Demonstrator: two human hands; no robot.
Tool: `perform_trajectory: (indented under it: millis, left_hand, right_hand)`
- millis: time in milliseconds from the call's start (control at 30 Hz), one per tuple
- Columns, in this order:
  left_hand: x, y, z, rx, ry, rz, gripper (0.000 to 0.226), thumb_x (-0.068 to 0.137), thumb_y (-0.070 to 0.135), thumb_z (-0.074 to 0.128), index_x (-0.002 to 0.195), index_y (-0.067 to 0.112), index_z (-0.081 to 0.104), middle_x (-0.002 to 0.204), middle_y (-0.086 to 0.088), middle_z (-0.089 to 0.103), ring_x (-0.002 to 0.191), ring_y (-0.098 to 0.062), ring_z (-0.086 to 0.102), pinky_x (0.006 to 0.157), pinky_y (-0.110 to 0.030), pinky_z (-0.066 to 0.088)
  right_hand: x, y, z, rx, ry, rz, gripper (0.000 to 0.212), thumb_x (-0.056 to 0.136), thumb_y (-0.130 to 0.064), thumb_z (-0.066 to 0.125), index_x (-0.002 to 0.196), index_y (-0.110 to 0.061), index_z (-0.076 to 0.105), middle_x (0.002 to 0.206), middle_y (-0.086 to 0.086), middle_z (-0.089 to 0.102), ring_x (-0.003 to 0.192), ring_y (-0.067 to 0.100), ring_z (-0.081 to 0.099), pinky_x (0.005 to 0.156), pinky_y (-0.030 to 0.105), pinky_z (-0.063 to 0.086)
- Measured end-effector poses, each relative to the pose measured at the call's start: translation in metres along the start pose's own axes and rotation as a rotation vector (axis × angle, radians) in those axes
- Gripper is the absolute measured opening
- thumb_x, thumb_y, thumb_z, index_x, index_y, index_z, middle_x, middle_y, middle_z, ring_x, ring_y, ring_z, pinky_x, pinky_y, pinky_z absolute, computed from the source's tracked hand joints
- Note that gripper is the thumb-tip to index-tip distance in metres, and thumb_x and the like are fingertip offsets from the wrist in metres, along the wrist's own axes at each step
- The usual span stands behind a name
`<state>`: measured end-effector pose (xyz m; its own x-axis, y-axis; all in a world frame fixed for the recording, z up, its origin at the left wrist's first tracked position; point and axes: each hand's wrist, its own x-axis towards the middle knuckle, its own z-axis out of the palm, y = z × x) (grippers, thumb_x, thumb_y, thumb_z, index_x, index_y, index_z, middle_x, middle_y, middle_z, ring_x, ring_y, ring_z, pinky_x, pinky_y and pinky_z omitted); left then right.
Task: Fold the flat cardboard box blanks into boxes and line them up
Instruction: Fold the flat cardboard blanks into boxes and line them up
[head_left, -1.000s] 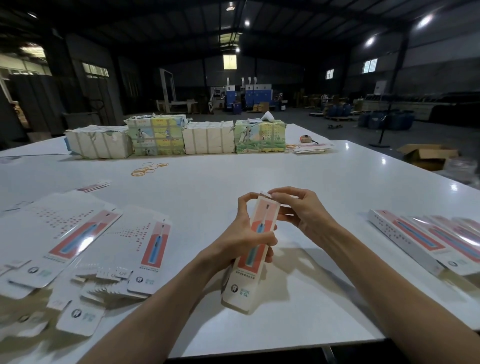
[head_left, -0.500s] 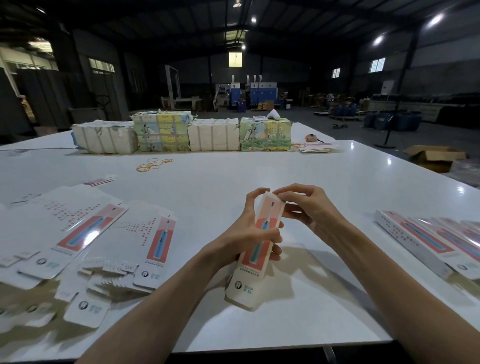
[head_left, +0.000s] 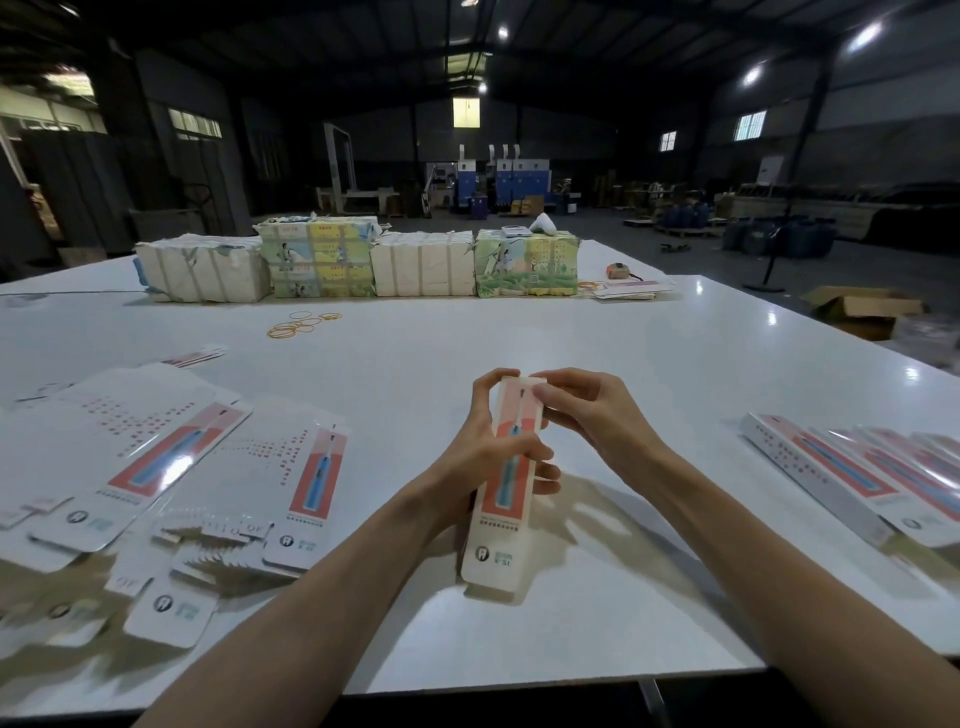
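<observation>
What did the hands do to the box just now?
Little changed. The right hand slid its fingertips down over the top end of the box, seemingly pressing it shut. The left hand kept gripping the box's middle, tilted the same. The flat blanks and the finished boxes stayed put.

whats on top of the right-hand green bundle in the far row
On the green bundle lie a flat pale item and a white rounded lump, both too small to identify. The top's far side is hidden.
</observation>
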<state>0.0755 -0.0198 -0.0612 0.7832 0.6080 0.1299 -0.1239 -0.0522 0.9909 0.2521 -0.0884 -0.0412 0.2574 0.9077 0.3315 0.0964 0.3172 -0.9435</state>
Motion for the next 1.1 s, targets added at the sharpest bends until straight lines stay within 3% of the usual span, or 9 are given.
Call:
perform_trajectory:
  millis: [133,300,433,533,633,733,900,1000,1100]
  left_hand:
    - [0.0,-0.003,0.001,-0.061,-0.011,-0.045,0.084,0.084,0.005,0.082,0.135,0.054,0.036,0.13,-0.018,0.059,0.093,-0.045,0.077,0.076,-0.046,0.064]
    - [0.001,-0.007,0.001,-0.117,-0.002,-0.04,0.083,0.084,0.008,0.086,0.132,0.057,0.039,0.128,-0.021,0.061,0.096,-0.044,0.077,0.079,-0.047,0.064]
    - [0.003,-0.008,0.001,-0.17,0.096,-0.007,0.08,0.084,0.019,0.088,0.135,0.054,0.036,0.124,-0.022,0.064,0.091,-0.037,0.077,0.079,-0.047,0.065]
    - [0.007,-0.003,0.001,-0.258,0.219,0.046,0.058,0.097,0.021,0.075,0.133,0.046,0.037,0.124,-0.025,0.061,0.087,-0.035,0.075,0.086,-0.051,0.063]
    - [0.008,0.001,0.003,-0.445,0.293,0.084,0.044,0.106,0.023,0.061,0.14,0.036,0.037,0.135,-0.025,0.056,0.1,-0.037,0.071,0.088,-0.053,0.061]
    - [0.006,0.006,0.006,-0.639,0.289,0.098,0.049,0.103,0.029,0.064,0.144,0.032,0.038,0.134,-0.018,0.054,0.096,-0.03,0.072,0.075,-0.048,0.064]
    - [0.003,0.002,0.004,-0.443,0.241,0.036,0.069,0.088,0.059,0.065,0.149,0.048,0.034,0.146,-0.009,0.053,0.124,-0.034,0.064,0.084,-0.045,0.063]
    - [0.004,-0.004,0.0,-0.133,0.272,0.003,0.065,0.093,0.067,0.055,0.149,0.054,0.025,0.131,-0.004,0.07,0.11,-0.027,0.074,0.083,-0.033,0.064]
    - [0.004,-0.009,-0.001,-0.067,0.267,0.002,0.036,0.108,0.05,0.052,0.14,0.034,0.049,0.104,-0.008,0.08,0.093,-0.026,0.079,0.075,-0.033,0.063]
  right_hand:
    - [-0.003,0.001,0.001,-0.205,0.042,-0.156,0.015,0.099,-0.017,0.072,0.109,-0.009,0.081,0.1,0.002,0.081,0.098,0.022,0.078,0.085,0.032,0.064]
    - [-0.003,0.008,0.003,-0.199,0.046,-0.112,0.016,0.1,-0.021,0.07,0.109,-0.013,0.081,0.101,-0.003,0.081,0.098,0.019,0.078,0.081,0.029,0.064]
    - [0.0,0.015,0.007,-0.415,0.105,-0.131,0.032,0.103,-0.029,0.066,0.133,-0.02,0.069,0.122,-0.009,0.073,0.107,0.009,0.073,0.09,0.024,0.06]
    - [-0.002,0.018,0.012,-0.587,0.119,-0.207,0.034,0.105,-0.027,0.063,0.139,-0.023,0.06,0.124,-0.005,0.064,0.105,0.002,0.065,0.087,0.016,0.056]
    - [-0.01,0.016,0.023,-0.674,-0.009,-0.219,0.033,0.105,-0.045,0.059,0.134,-0.029,0.06,0.116,-0.007,0.061,0.099,0.003,0.063,0.079,0.017,0.053]
    - [-0.014,0.01,0.032,-0.846,-0.105,-0.199,0.06,0.097,-0.069,0.053,0.143,-0.029,0.053,0.116,-0.014,0.055,0.103,0.001,0.057,0.081,0.015,0.045]
    - [-0.02,-0.001,0.026,-0.953,-0.101,-0.2,0.061,0.095,-0.056,0.065,0.144,-0.024,0.052,0.117,-0.003,0.06,0.099,0.013,0.061,0.074,0.013,0.044]
    - [-0.027,-0.012,0.003,-0.997,-0.001,-0.175,0.057,0.097,-0.045,0.07,0.147,-0.023,0.054,0.123,0.002,0.064,0.101,0.018,0.065,0.078,0.019,0.054]
    - [-0.041,-0.02,-0.038,-1.168,0.133,-0.076,0.057,0.097,-0.041,0.071,0.147,-0.023,0.054,0.129,0.004,0.064,0.1,0.018,0.066,0.082,0.03,0.06]
